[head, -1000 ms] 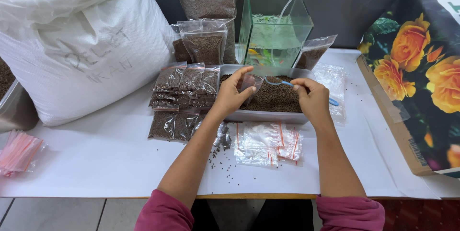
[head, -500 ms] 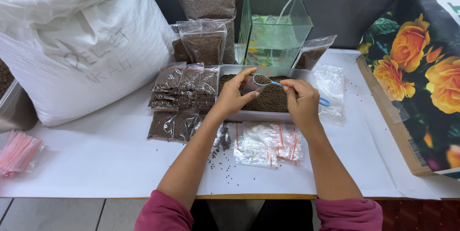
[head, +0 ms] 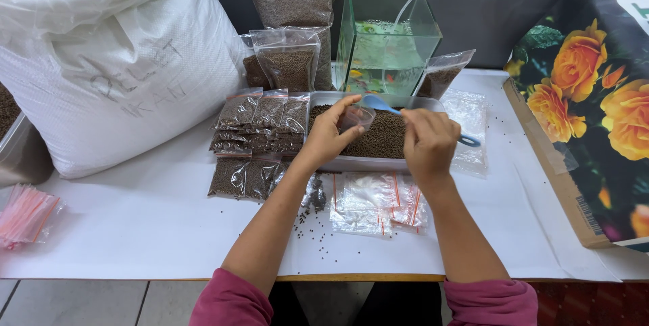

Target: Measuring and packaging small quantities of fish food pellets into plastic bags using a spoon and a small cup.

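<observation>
My left hand [head: 331, 133] holds a small clear plastic bag [head: 356, 118] open above a white tray [head: 365, 163] filled with brown pellets [head: 385, 138]. My right hand [head: 427, 142] grips a blue plastic spoon [head: 378, 103], whose bowl is at the mouth of the bag and whose handle end sticks out to the right. Both hands hover over the tray. Left of the tray lies a pile of filled pellet bags [head: 260, 138]. In front of the tray lies a stack of empty zip bags with red strips [head: 376, 202].
A big white sack [head: 115, 62] stands at the left. Larger pellet bags [head: 291, 21] and a small glass fish tank [head: 387, 49] with a hose stand behind the tray. A flowered box [head: 595, 116] is at the right. Loose pellets [head: 314, 214] are scattered on the white tabletop. More red-strip bags [head: 23, 214] lie far left.
My right hand has lifted the blue spoon from the tray up to the mouth of the bag. My left hand has raised the bag slightly.
</observation>
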